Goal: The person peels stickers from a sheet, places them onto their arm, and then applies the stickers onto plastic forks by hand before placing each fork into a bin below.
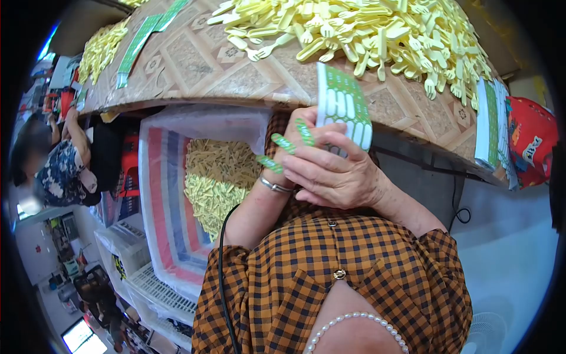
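Observation:
My left hand [302, 121] grips a sheet of green-and-white stickers [348, 103], its thumb lying over the sheet's lower left part. Across that hand lies my right hand [339, 174], its fingers closed together and pointing left, just below the sheet. Three peeled green oval stickers [283, 143] show at the right fingertips, over the left hand and wrist; which skin each one clings to I cannot tell. Much of the left hand's fingers is hidden behind the right hand. Pale yellow plastic forks [377, 35] are heaped on the table beyond the sheet.
The patterned table [259, 76] curves across the top. More sticker sheets [486, 124] and a red bag [533, 141] are at the right. A striped, plastic-lined bin [168, 189] holds brown and yellow pieces at the left. A person [65, 168] sits farther left. A black cable [220, 283] hangs by my left arm.

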